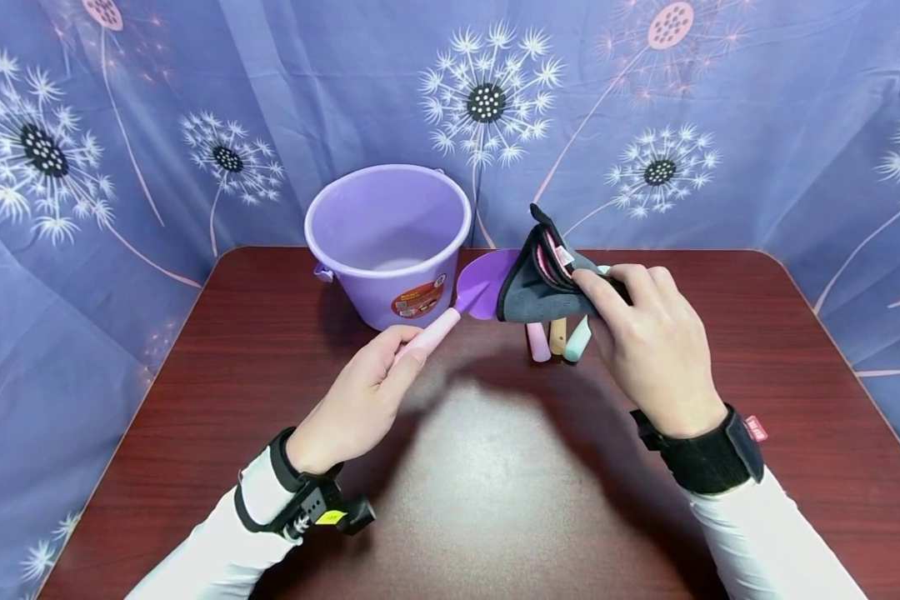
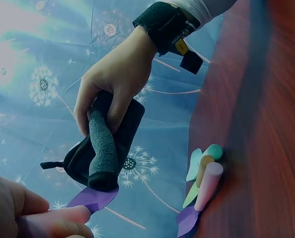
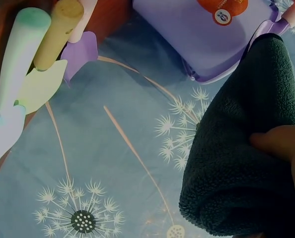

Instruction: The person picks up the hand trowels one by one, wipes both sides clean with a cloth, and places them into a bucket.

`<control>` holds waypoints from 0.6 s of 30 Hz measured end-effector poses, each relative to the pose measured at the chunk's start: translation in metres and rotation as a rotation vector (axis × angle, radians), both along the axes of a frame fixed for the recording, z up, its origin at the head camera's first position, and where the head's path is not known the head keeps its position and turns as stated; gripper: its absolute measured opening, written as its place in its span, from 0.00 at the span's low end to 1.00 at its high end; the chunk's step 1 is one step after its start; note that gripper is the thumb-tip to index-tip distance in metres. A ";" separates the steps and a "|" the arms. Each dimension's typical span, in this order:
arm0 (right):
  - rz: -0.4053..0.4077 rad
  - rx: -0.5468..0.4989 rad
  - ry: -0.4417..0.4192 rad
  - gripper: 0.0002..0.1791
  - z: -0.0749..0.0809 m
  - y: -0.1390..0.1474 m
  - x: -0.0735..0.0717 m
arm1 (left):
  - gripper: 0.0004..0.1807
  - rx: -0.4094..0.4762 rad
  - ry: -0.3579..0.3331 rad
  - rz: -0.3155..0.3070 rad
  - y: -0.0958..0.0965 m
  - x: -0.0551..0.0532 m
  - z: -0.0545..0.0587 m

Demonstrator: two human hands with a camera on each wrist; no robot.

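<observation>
A: Shovel (image 1: 465, 302) colours?
B: Blade (image 1: 491, 279) is purple, handle (image 1: 437, 330) is pink. Cloth (image 1: 540, 304) is dark grey with black edging (image 1: 502, 298), pink inside.
A: Bucket (image 1: 356, 287)?
B: Lilac, red-orange label (image 1: 420, 298). Table (image 1: 195, 400) is red-brown.
A: Backdrop (image 1: 360, 83)?
B: Blue, white dandelions (image 1: 486, 102), black centres (image 1: 43, 150).

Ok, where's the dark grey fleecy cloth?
In the head view, right of centre: the right hand holds the dark grey fleecy cloth, overlapping the pink-handled purple shovel, right of the purple plastic bucket.
</observation>
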State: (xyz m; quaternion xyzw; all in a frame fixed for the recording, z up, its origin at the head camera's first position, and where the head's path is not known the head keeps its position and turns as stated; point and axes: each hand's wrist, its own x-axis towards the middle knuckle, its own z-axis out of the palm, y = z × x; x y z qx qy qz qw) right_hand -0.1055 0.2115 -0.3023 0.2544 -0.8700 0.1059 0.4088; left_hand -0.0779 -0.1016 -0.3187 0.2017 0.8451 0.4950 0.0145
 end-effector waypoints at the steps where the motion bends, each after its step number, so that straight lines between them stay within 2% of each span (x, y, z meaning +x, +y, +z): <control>1: 0.000 0.004 0.000 0.20 0.000 0.000 0.000 | 0.14 0.006 0.003 -0.001 0.000 0.000 0.000; 13: 0.063 0.069 -0.003 0.16 -0.001 -0.002 0.000 | 0.14 0.011 0.054 0.008 -0.001 -0.001 -0.002; 18: 0.097 0.113 -0.008 0.20 0.001 -0.006 0.002 | 0.15 -0.018 0.059 0.011 -0.001 0.000 -0.002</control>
